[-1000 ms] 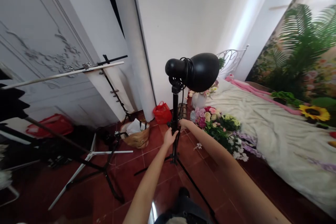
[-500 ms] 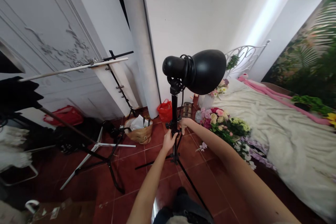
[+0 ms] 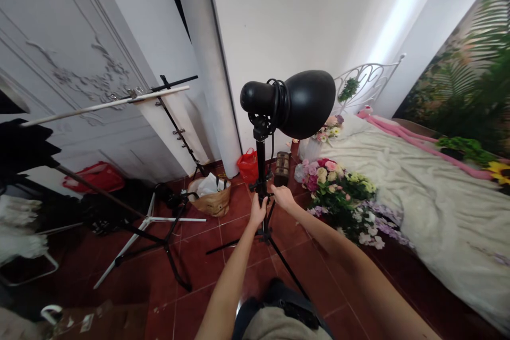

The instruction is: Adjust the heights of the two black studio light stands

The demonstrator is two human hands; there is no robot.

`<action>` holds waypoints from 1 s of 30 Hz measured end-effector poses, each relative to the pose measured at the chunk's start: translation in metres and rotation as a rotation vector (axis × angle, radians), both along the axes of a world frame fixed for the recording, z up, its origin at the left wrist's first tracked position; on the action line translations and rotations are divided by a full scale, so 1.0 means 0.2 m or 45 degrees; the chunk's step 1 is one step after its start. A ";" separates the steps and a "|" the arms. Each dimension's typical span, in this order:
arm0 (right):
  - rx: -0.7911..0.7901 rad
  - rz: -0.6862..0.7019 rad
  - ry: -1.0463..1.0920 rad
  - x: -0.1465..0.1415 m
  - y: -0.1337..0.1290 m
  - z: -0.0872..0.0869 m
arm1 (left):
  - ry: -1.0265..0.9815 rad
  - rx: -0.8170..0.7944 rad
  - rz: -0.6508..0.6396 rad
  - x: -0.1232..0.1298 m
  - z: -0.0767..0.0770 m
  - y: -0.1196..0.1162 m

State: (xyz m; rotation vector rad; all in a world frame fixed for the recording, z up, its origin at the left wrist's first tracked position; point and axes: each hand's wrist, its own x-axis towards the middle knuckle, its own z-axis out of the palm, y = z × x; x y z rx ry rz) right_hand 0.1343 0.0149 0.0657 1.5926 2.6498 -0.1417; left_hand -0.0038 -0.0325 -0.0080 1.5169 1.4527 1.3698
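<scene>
A black studio lamp point(image 3: 305, 103) with a wide reflector, its cable coiled round the neck, tops a black light stand point(image 3: 261, 162) in front of me. My left hand point(image 3: 258, 211) is closed round the stand's pole, just below a collar. On the pole's right side, at about the same height, my right hand point(image 3: 282, 197) has its fingers closed at the collar, seemingly on a knob that they mostly hide. The stand's tripod legs spread on the red tiles near my feet.
Flowers point(image 3: 332, 180) lie beside a bed with a cream cover point(image 3: 430, 212) on the right. A small brown chest point(image 3: 282, 166), a red bag point(image 3: 248, 164) and a woven basket point(image 3: 215, 203) sit behind the stand. Other stands point(image 3: 169, 263) with splayed legs occupy the left.
My right hand has shifted at the collar, with its wrist turned and its fingers now more plainly seen. My left hand keeps its hold on the pole. The view has moved slightly.
</scene>
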 end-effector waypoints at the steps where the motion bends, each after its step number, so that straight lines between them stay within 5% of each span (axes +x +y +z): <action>1: -0.003 -0.018 0.004 -0.01 -0.01 -0.01 | -0.011 -0.014 -0.005 0.00 0.00 0.00; 12: -0.168 0.045 0.007 -0.02 0.11 -0.08 | 0.003 -0.052 -0.023 0.00 0.04 -0.01; 21: 0.121 -0.257 0.209 -0.09 -0.03 -0.23 | 0.042 -0.116 0.017 -0.02 0.06 -0.02; 30: -0.265 -0.009 0.111 -0.01 0.12 -0.08 | 0.013 -0.133 -0.033 -0.04 0.07 -0.02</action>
